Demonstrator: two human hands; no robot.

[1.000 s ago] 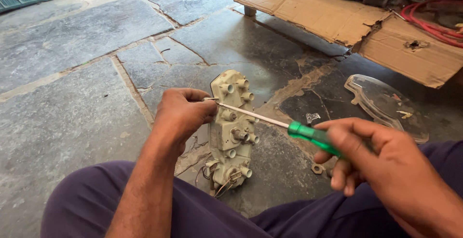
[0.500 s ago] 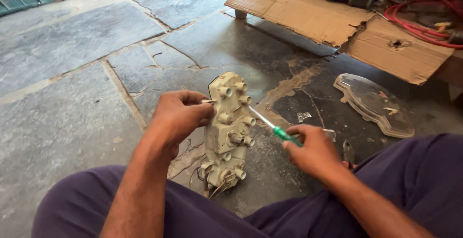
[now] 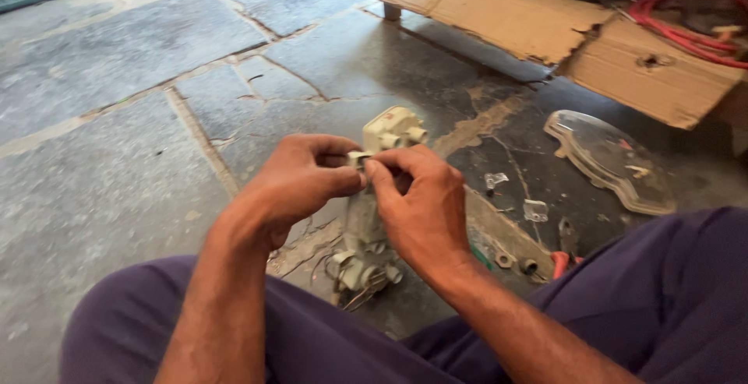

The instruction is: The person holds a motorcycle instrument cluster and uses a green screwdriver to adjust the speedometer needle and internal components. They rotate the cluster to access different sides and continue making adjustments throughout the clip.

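Looking down from my head, the cream plastic housing (image 3: 372,220) stands on the stone floor (image 3: 117,158) between my knees, its long axis running away from me, the socketed top end pointing toward the far cardboard, the wired bottom end nearest my lap. My left hand (image 3: 300,181) and right hand (image 3: 417,209) meet over its upper half, thumbs and forefingers pinched together on a small pale piece (image 3: 359,158) at the housing's top; both sets of fingers are closed on it, and the middle of the housing is hidden behind my right hand.

Half a second ago my right hand held a green-handled screwdriver against the housing; now that hand is on the part itself and only a sliver of green (image 3: 481,257) shows on the floor behind my wrist.

The floor is cracked grey slabs, oil-stained. A clear lens cover (image 3: 608,158) lies to the right, well apart, and flattened cardboard (image 3: 538,18) lies beyond with red cable (image 3: 686,29) on it.
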